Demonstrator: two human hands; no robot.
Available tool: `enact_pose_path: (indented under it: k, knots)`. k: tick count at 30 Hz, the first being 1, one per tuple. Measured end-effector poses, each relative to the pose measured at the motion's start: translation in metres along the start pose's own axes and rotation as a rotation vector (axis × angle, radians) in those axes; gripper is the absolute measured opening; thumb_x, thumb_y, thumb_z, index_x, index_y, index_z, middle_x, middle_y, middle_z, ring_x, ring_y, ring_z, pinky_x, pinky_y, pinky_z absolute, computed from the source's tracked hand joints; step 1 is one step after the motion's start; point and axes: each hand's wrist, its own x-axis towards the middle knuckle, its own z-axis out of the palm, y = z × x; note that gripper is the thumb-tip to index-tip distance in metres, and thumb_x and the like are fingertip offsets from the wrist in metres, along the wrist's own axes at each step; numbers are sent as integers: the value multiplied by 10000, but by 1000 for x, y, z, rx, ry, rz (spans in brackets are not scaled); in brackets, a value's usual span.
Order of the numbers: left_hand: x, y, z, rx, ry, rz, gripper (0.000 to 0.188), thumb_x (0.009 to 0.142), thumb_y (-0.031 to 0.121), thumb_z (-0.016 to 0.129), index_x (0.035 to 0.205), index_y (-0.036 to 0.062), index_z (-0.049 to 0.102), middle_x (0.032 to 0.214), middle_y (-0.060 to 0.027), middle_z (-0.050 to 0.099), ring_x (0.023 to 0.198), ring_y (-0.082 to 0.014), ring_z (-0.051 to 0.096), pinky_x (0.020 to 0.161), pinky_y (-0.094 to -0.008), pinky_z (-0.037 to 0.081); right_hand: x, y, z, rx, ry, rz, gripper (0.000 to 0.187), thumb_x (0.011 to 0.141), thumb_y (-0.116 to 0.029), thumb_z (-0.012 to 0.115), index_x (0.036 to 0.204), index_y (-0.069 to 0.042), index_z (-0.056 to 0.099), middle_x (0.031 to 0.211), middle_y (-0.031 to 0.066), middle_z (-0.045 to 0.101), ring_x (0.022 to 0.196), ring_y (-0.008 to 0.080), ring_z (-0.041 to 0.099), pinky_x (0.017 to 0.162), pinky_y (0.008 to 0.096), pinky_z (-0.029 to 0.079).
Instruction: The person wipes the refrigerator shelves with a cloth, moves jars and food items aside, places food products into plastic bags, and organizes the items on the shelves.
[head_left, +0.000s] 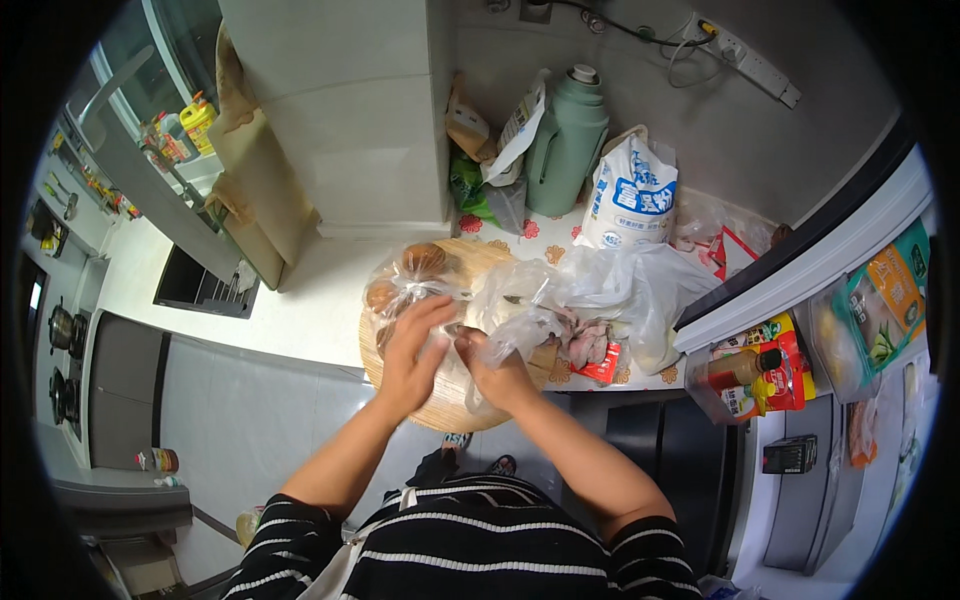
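My left hand [413, 358] rests with its fingers stretched out against a clear plastic bag [392, 292]. Inside that bag sit a few round brown items [424, 258] whose kind I cannot make out. Close beside it, my right hand [497, 377] is closed on the gathered part of another thin clear plastic bag [525, 333]. Both hands are over a round wooden board [458, 408] at the counter's front edge. What lies in the right-hand bag is mostly hidden by the film and my fingers.
Right of the board lie white plastic bags [650, 290] and a red packet [601, 366]. Behind stand a green thermos [566, 145] and a white flour sack [632, 195]. A fridge door with packed shelves [745, 385] stands open at right. A sink basin [200, 290] is left.
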Motion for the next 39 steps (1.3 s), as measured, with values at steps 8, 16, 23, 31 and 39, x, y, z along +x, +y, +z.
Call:
enact_pose_path:
  k: [8,16,23,31,39]
  knots:
    - [5,-23,19,378,86,119,179,755,48,692,934,46,687,707,-96,635,645,-247,576,600,-350,455,12,-11,-23,474,7,446,319,913,-352,547,949,-46,628,760,29,598,678,118,542,581,286,421]
    - [-1,-22,35,-205,-81,-41,422,703,119,782,1082,24,620,1174,-163,536,1061,-281,544,877,-372,445,25,-7,-56,537,-382,566,189,801,-169,707,940,-54,648,853,19,640,708,100,563,673,221,450]
    - [-14,-72,25,-18,-417,-257,329,740,72,673,1057,-3,624,790,-92,652,710,-137,601,672,-285,486,15,-16,-55,-61,-389,301,170,726,-62,689,880,-86,620,842,40,625,762,146,599,742,297,485]
    - [-9,-84,38,-335,-468,-474,248,739,53,632,981,0,630,768,-24,612,693,-97,538,640,-246,437,7,11,-23,-614,271,-188,178,709,-91,611,869,-96,533,863,96,530,817,306,547,720,407,467]
    - [4,-50,34,-772,-141,-865,252,869,236,663,989,14,673,861,-14,645,745,-83,549,686,-226,429,-1,1,-31,-495,209,-399,189,681,-120,654,853,-66,598,891,90,540,821,299,540,682,384,453]
